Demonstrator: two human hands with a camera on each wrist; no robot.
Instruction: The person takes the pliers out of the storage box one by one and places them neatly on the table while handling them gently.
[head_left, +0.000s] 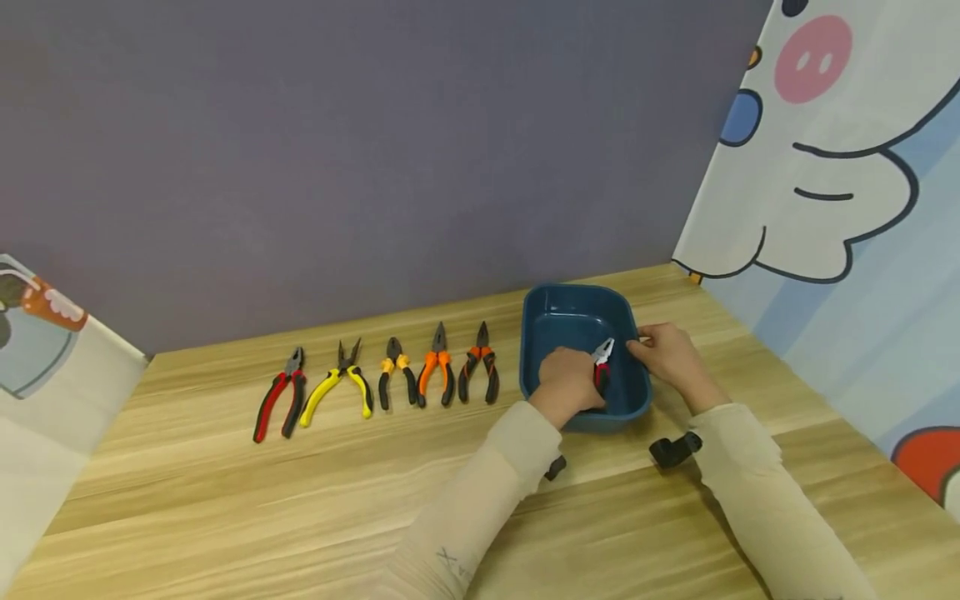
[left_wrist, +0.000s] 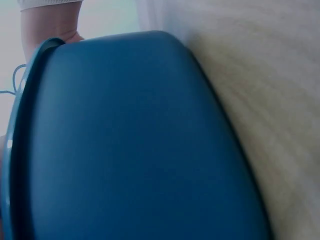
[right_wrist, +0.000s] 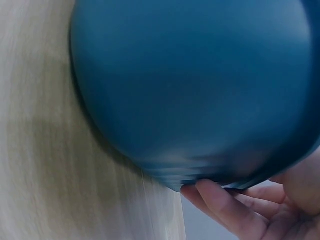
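My left hand [head_left: 567, 382] reaches over the near left side of a dark blue plastic bin [head_left: 579, 295] and grips a small pair of pliers [head_left: 603, 367] inside it. The pliers have silver jaws pointing away and red-and-black handles, partly hidden by the hand. My right hand [head_left: 669, 357] pinches the bin's right rim; in the right wrist view its fingers [right_wrist: 225, 205] press against the outer wall. The left wrist view is filled by the bin's outside wall [left_wrist: 130, 135], so the left fingers are not visible there.
Left of the bin, several pliers lie in a row: black-and-orange [head_left: 480, 367], orange [head_left: 437, 367], black-and-yellow [head_left: 395, 371], yellow [head_left: 339, 383] and red-and-black [head_left: 282, 396]. A grey wall panel [head_left: 337, 167] borders the back of the wooden table [head_left: 300, 517]. A cartoon-printed sheet [head_left: 862, 200] stands at right.
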